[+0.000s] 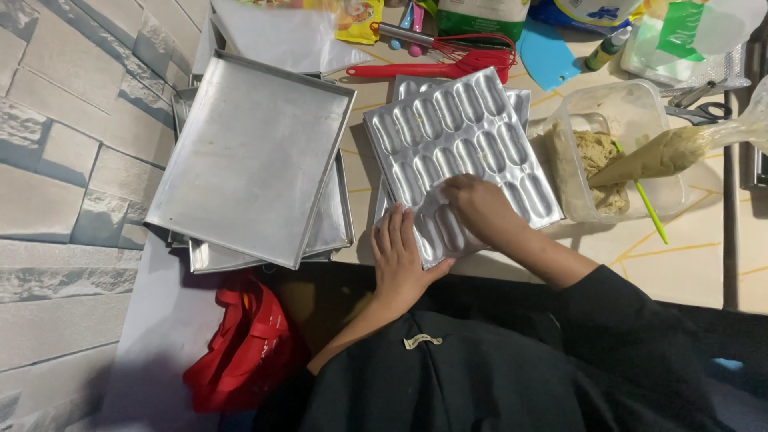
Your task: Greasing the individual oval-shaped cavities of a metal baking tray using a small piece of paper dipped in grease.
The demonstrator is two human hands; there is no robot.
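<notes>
Finger-mould tray [464, 152]: left hand [400, 256] flat, fingers spread, at its near edge; right hand [480, 210] loosely curled on cavities; stacked baking trays [248, 152] close alongside.

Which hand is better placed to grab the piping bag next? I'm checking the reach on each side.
Probably the right hand: it rests on the mould tray, nearer the piping bag. The left hand steadies the tray's near edge, farther away.

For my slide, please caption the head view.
Both hands, left and right, rest on a metal mould tray beside stacked baking trays.
</notes>
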